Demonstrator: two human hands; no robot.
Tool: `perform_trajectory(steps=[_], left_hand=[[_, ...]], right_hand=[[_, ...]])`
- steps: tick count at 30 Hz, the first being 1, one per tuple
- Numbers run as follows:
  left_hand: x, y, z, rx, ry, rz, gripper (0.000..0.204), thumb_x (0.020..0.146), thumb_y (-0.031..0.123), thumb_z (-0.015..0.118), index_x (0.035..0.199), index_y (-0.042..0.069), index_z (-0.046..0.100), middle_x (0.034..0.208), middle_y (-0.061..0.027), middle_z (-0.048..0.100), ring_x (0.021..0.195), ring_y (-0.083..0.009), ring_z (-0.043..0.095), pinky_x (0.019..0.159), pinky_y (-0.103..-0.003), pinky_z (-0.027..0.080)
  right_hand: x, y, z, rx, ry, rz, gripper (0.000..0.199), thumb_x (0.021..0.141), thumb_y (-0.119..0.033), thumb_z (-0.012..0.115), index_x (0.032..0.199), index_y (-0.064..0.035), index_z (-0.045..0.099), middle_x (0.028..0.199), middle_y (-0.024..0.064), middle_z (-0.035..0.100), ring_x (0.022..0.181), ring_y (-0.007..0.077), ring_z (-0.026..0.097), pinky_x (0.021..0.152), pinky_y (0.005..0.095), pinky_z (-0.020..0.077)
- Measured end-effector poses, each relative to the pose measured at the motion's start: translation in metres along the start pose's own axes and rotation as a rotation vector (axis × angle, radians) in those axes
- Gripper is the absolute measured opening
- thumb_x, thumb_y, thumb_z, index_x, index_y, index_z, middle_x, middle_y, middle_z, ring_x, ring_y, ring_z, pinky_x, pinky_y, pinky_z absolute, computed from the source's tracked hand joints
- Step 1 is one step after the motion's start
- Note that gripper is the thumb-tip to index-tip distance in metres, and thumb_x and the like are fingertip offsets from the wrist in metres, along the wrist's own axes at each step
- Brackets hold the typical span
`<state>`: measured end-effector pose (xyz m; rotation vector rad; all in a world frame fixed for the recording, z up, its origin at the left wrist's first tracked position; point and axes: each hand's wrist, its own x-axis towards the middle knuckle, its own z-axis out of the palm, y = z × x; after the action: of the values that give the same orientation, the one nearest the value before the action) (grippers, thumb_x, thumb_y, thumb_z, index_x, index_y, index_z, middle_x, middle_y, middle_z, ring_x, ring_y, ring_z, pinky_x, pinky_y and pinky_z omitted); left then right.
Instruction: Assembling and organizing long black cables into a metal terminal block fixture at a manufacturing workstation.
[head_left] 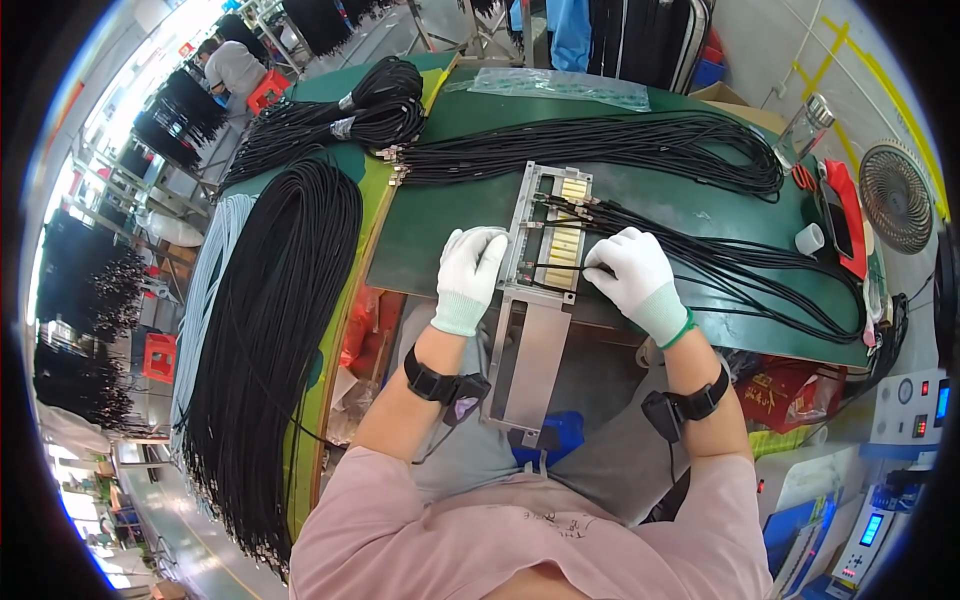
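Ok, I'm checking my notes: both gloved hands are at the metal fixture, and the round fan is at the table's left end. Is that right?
Not quite: the head view shows the round fan at the right end of the table. The gloved left hand and right hand are at the metal fixture.

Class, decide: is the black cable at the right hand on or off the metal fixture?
On: the cable runs from the right hand across the fixture.

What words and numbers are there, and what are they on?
Pale pink fabric shirt: dark letters, creased and upside down; I won't copy them.
Crinkly red package: gold marks, too blurred.
White box with round gauge: glowing red digits, too small.
White box with blue screen: too small.
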<state>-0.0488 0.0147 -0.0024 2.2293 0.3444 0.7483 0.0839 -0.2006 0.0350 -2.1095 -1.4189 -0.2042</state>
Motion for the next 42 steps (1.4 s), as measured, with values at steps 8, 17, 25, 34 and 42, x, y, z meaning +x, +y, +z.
perform_trajectory(steps=[8, 17, 25, 34, 42], left_hand=[[0.001, 0.009, 0.003, -0.086, -0.007, 0.067, 0.024, 0.089, 0.032, 0.063, 0.095, 0.010, 0.072, 0.111, -0.0160, 0.065, 0.111, -0.0345, 0.056, 0.105, -0.047, 0.035], [-0.005, 0.029, 0.007, 0.373, -0.223, 0.368, 0.032, 0.076, 0.043, 0.072, 0.103, 0.026, 0.077, 0.144, -0.0223, 0.043, 0.132, -0.0459, 0.038, 0.113, -0.054, 0.022], [-0.008, 0.020, 0.017, 0.215, -0.146, 0.373, 0.022, 0.076, 0.037, 0.074, 0.094, 0.025, 0.078, 0.138, -0.0199, 0.051, 0.131, -0.0422, 0.041, 0.113, -0.053, 0.022], [-0.002, 0.018, 0.019, -0.007, 0.010, 0.156, 0.015, 0.080, 0.026, 0.072, 0.086, 0.013, 0.075, 0.125, -0.0157, 0.062, 0.122, -0.0372, 0.050, 0.105, -0.045, 0.037], [0.002, 0.017, 0.018, -0.002, 0.121, 0.110, 0.016, 0.081, 0.023, 0.072, 0.085, 0.008, 0.070, 0.119, -0.0147, 0.064, 0.117, -0.0365, 0.053, 0.102, -0.044, 0.040]], right_hand=[[-0.001, -0.007, 0.001, -0.054, -0.053, -0.008, 0.011, 0.074, -0.017, 0.072, 0.076, -0.0119, 0.063, 0.073, 0.0014, 0.062, 0.084, 0.0248, 0.057, 0.076, 0.0372, 0.0429], [0.009, 0.009, 0.012, -0.061, 0.058, -0.048, 0.012, 0.073, -0.020, 0.072, 0.083, -0.0150, 0.066, 0.077, 0.0026, 0.060, 0.082, 0.0251, 0.056, 0.073, 0.0384, 0.0432], [0.027, 0.023, 0.018, -0.309, 0.113, 0.078, 0.016, 0.069, -0.019, 0.075, 0.083, -0.0167, 0.067, 0.083, 0.0032, 0.059, 0.086, 0.0264, 0.055, 0.074, 0.0393, 0.0437], [0.038, 0.024, 0.031, -0.328, 0.166, 0.003, 0.016, 0.067, -0.018, 0.077, 0.079, -0.0159, 0.066, 0.086, 0.0017, 0.058, 0.088, 0.0251, 0.054, 0.074, 0.0389, 0.0432], [0.036, 0.025, 0.027, -0.366, 0.124, 0.057, 0.014, 0.067, -0.018, 0.076, 0.077, -0.0151, 0.065, 0.090, 0.0017, 0.059, 0.090, 0.0249, 0.054, 0.075, 0.0382, 0.0424]])
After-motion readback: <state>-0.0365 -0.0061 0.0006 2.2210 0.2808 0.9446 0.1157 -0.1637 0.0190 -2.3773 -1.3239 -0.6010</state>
